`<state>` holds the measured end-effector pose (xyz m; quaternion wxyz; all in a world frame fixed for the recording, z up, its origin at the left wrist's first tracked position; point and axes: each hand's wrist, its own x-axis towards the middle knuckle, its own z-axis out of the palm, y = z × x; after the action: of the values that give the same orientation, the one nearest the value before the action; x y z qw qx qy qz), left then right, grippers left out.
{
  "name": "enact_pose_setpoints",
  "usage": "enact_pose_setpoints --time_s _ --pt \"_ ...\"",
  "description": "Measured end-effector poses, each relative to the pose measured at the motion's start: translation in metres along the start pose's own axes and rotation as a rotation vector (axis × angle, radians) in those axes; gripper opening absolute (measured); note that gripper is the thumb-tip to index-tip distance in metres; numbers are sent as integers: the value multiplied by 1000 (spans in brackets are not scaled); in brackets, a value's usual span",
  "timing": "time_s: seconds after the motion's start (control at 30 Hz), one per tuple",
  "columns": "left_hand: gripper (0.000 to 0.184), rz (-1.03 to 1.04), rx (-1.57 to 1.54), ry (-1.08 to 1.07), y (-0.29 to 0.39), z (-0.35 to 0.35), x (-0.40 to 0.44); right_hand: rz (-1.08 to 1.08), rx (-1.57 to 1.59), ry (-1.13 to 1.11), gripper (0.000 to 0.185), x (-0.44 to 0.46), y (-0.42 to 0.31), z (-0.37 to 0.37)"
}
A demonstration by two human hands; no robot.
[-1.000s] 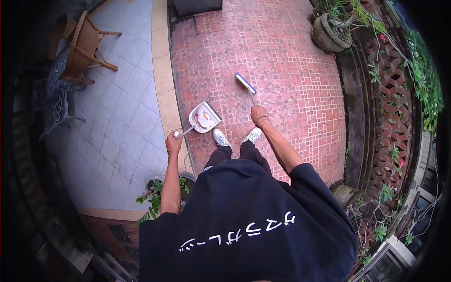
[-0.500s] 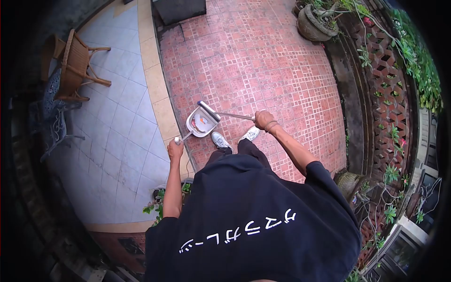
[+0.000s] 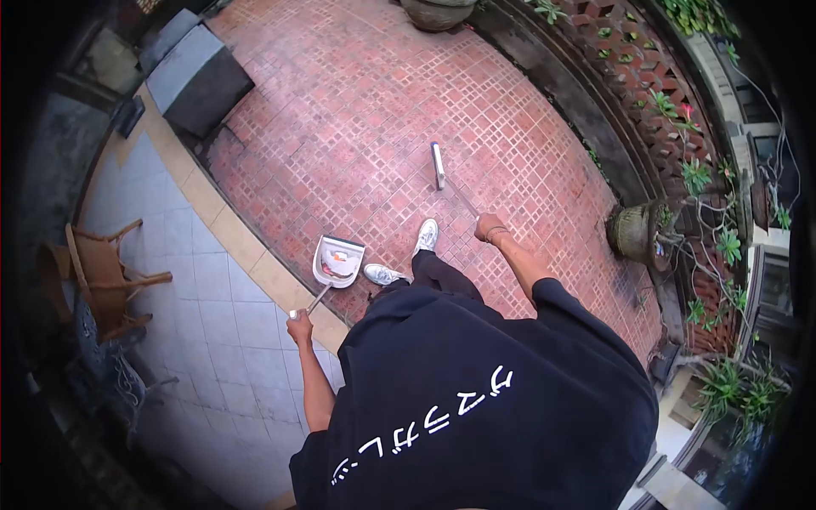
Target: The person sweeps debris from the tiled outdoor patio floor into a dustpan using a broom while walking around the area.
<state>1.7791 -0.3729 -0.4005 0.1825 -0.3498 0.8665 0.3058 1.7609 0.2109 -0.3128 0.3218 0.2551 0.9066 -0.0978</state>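
My left hand (image 3: 300,328) is closed around the long handle of a white dustpan (image 3: 323,273). The pan is near my feet by the edge of the red tiles, with some orange and pale litter (image 3: 342,258) inside. My right hand (image 3: 490,228) grips the stick of a broom (image 3: 438,167), whose narrow head with a white and blue edge is out over the red patterned tiles, apart from the pan.
A pale tiled floor (image 3: 187,289) with a cream border lies left, bearing a wicker chair (image 3: 104,274). A dark grey block (image 3: 200,81) stands far left. Planters (image 3: 637,231) and a low wall with a brick lattice (image 3: 629,59) line the right side.
The broom head has moved away from the dustpan's mouth, out to the right and forward. My view has turned rightward, and my feet have stepped apart. Both hands keep their holds.
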Motion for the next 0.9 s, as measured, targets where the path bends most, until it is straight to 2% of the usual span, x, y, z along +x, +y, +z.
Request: enact_pose_setpoints --time_s 0.03,0.1,0.17,0.23,0.3,0.37,0.4,0.47,0.5,0.6,0.7,0.8,0.87,0.9 --pt "28 21 -33 -33 9 -4 -7 113 79 1 28 -23 14 1" --pt "28 64 -58 -83 24 -8 -24 128 101 -95 26 -42 57 24" --pt "25 108 -144 -107 41 -11 -38 241 171 -151 29 -68 92 55" --pt "24 150 -130 -132 49 -6 -35 250 153 -89 33 -101 116 88" --pt "24 181 -109 -150 59 2 -31 360 305 -288 32 -139 124 100" --pt "24 241 -111 -181 79 10 -32 52 56 -542 28 -146 158 164" --pt "24 283 -128 -195 93 15 -32 62 80 -539 28 -151 167 195" --pt "24 348 -121 -215 121 23 -31 364 359 -651 26 -162 174 246" --pt "23 425 -60 -188 136 29 -30 368 392 -656 26 -169 173 255" --pt "22 609 94 -132 182 42 -25 356 862 -493 27 -187 163 278" --pt "18 557 -56 -373 236 61 -22 352 1315 -285 29 -195 158 284" --pt "16 622 -73 -407 285 86 -21 364 1733 -35 31 -197 164 275" --pt "15 645 -77 -426 312 111 -22 381 538 -160 29 -159 167 237" --pt "15 675 -51 -426 327 126 -20 482 593 -214 29 -149 178 215"
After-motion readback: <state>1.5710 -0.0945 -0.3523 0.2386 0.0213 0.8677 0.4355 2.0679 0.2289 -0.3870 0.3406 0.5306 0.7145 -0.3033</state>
